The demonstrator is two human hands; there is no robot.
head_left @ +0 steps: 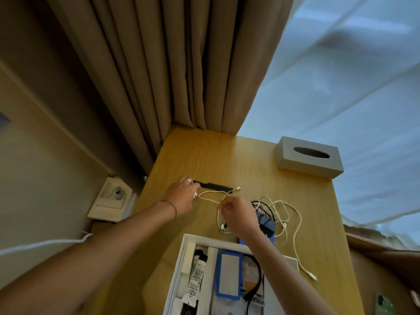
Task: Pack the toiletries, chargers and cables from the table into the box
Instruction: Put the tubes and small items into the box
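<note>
A short white cable (pixel 211 193) is stretched over the wooden table (pixel 204 155) between my two hands. My left hand (pixel 181 194) grips one end with a white plug. My right hand (pixel 236 214) pinches the cable's middle, and a loop (pixel 220 221) hangs below it. A black comb (pixel 213 186) lies just behind the cable. To the right sit a tangle of white and black cables (pixel 281 212) and a dark blue charger (pixel 266 221). The white box (pixel 181 258) at the near edge holds a tube (pixel 196 276), a blue-framed item (pixel 228 273) and a black cable (pixel 255 283).
A grey tissue box (pixel 310 156) stands at the table's far right. Beige curtains (pixel 159 76) hang behind the table. A wall socket (pixel 113 196) is low on the left, with a white cord (pixel 45 243) running out of it. A green phone (pixel 384 305) lies at the bottom right.
</note>
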